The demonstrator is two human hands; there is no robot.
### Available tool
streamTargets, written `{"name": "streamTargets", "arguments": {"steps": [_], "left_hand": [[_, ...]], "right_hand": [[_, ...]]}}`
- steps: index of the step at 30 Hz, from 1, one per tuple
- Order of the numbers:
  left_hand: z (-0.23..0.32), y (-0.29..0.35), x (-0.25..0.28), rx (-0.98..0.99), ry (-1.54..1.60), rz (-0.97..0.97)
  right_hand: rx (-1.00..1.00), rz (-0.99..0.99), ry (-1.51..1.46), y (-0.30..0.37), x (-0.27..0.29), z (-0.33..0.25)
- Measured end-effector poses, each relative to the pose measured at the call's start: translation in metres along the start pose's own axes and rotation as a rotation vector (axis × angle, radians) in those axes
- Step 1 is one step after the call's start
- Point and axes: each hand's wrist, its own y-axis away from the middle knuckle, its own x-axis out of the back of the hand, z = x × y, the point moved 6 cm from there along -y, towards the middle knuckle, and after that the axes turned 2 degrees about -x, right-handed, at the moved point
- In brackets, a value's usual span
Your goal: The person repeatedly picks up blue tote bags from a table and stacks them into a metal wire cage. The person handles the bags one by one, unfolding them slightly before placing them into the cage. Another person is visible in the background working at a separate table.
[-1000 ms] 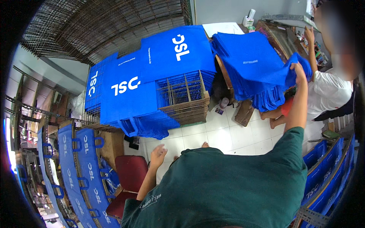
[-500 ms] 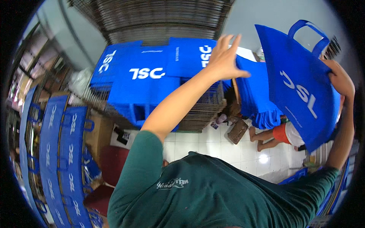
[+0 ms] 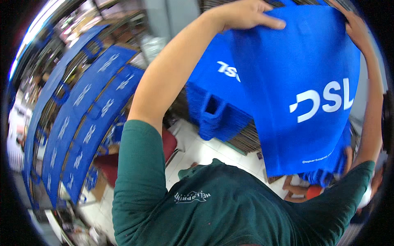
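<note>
A blue tote bag (image 3: 287,74) with white lettering hangs in front of me, its printed face towards me and its handles at the top edge. My left hand (image 3: 250,15) is at the bag's upper left edge, closed on it, thumb lying over the front; the other fingers are partly hidden. At the upper right edge my right hand (image 3: 356,30) grips the same bag. Behind it, more blue bags (image 3: 221,78) lie piled, partly covered by the one I hold.
Drying racks (image 3: 88,98) at the left carry rows of blue bags with handles hanging down. A dark red chair (image 3: 108,168) stands beside them on the white tiled floor (image 3: 205,151). At lower right another person's leg (image 3: 295,190) shows, mostly hidden behind the bag and my arm.
My view has turned, bringing the racks further in. My left hand, open and empty before, now meets the bag. The bag, earlier in my right hand alone, has swung round to face me.
</note>
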Motion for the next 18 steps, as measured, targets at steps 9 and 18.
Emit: {"name": "streamTargets", "arguments": {"steps": [9,18], "left_hand": [[0.017,0.157,0.181,0.231,0.285,0.568],[0.036,0.249,0.217,0.197,0.258,1.138]], "right_hand": [[0.369,0.451,-0.822,-0.095,0.063,-0.206],[-0.544,0.92,-1.575,0.103,-0.149,-0.304]]}}
